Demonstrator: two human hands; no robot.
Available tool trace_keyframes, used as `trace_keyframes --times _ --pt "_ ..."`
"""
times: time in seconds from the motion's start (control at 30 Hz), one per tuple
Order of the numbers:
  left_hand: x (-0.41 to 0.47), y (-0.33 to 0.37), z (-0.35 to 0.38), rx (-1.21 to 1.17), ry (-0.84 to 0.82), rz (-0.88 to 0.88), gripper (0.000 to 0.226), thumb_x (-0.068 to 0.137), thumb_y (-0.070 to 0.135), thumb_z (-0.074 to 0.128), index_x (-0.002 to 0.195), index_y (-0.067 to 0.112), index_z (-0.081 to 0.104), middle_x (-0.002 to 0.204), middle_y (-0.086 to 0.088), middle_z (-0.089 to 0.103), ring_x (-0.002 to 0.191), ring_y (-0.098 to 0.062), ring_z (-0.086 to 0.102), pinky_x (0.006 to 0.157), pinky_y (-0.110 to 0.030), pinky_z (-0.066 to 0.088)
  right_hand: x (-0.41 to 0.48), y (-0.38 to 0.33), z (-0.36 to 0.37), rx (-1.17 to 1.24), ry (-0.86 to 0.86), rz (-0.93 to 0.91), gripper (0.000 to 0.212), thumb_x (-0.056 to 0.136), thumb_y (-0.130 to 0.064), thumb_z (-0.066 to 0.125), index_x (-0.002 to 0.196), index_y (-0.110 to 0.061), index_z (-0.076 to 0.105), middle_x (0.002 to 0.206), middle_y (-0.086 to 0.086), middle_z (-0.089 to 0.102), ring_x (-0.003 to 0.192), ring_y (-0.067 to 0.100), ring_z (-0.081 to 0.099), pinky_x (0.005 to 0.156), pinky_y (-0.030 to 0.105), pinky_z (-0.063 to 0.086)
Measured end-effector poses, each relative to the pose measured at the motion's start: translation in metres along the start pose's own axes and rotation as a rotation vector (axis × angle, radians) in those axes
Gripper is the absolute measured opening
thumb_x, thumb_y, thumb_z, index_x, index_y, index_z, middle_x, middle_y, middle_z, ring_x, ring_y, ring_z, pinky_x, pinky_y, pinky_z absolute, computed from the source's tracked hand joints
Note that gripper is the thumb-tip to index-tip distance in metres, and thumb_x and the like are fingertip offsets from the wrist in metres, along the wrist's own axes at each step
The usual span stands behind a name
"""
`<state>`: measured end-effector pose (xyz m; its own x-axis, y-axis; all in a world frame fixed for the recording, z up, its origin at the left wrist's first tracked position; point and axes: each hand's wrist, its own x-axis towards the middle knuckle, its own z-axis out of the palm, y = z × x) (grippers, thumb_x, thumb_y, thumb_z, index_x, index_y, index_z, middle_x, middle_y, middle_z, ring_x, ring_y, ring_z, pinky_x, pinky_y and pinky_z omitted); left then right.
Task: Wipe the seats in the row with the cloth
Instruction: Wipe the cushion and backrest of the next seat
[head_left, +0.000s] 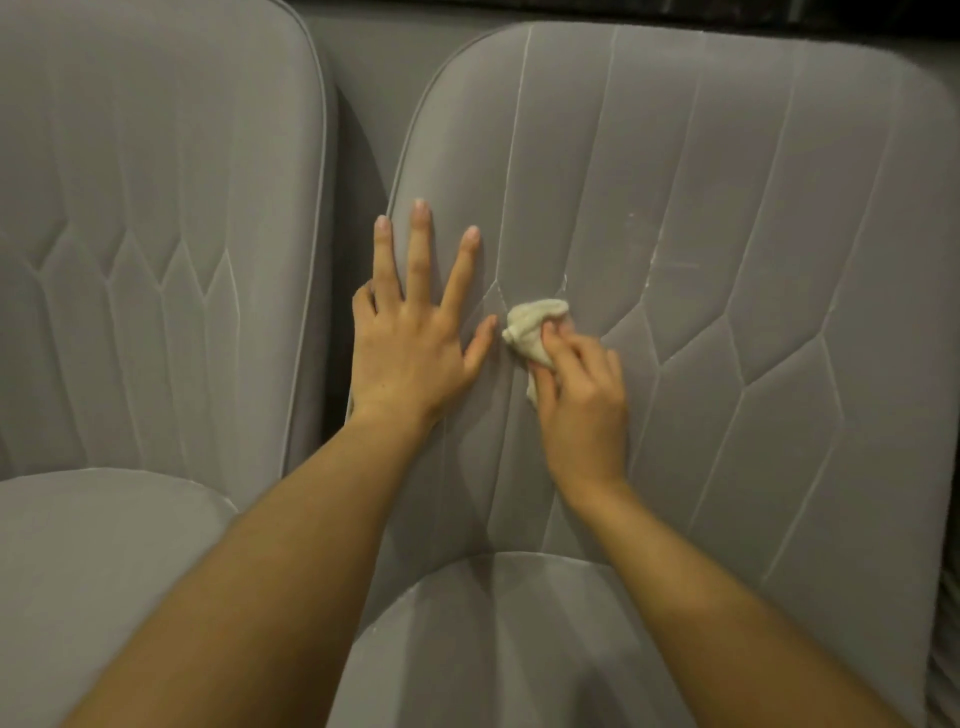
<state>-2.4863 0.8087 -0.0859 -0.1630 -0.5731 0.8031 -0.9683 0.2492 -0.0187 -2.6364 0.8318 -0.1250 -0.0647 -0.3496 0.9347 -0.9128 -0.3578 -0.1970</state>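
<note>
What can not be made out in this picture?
Head view.
The cloth: mostly hidden inside the right hand.
The right seat: right side cut off by the picture edge.
The left seat: left side cut off.
The left hand: little finger hidden behind the seat's edge.

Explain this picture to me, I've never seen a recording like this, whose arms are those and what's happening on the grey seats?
No machine here: one camera worn on a person's head looks down at their own bare arms. The left-hand seat and right-hand seat are grey, padded, side by side. The left hand lies flat, fingers spread, on the backrest of the right-hand seat. The right hand grips a bunched pale cloth against that backrest, beside the left thumb.
</note>
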Motion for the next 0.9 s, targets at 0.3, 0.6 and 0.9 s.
trace_keyframes --times 0.3,0.6,0.9 --pt "-0.002 0.004 -0.004 0.078 -0.026 -0.029 0.072 0.094 0.059 0.013 0.151 0.024 -0.014 0.157 -0.016 -0.014 0.146 -0.042 0.001 0.08 -0.044 0.046 0.111 -0.009 -0.03 0.061 0.184 -0.011 0.031 0.086 -0.015 0.059 0.114 -0.005 0.065 0.106 0.016 0.062 0.093 0.035 0.056 0.082 0.033 0.041" --pt "-0.003 0.003 0.001 0.1 0.012 -0.02 0.07 0.094 0.058 0.009 0.153 0.025 -0.008 0.158 -0.016 -0.009 0.145 -0.042 0.006 0.073 -0.042 0.045 0.055 -0.003 0.002 -0.039 0.09 -0.021 0.035 0.088 -0.02 0.05 0.115 -0.004 0.065 0.1 0.015 0.064 0.084 0.029 0.049 0.075 0.038 0.042" --pt "-0.003 0.004 0.001 0.083 0.012 -0.038 0.068 0.096 0.057 0.015 0.152 0.025 -0.003 0.158 -0.015 -0.005 0.144 -0.04 0.005 0.074 -0.043 0.046 0.153 -0.008 -0.04 0.075 0.183 0.013 0.031 0.089 -0.016 0.057 0.117 -0.005 0.063 0.101 0.017 0.057 0.09 0.028 0.053 0.077 0.027 0.041"
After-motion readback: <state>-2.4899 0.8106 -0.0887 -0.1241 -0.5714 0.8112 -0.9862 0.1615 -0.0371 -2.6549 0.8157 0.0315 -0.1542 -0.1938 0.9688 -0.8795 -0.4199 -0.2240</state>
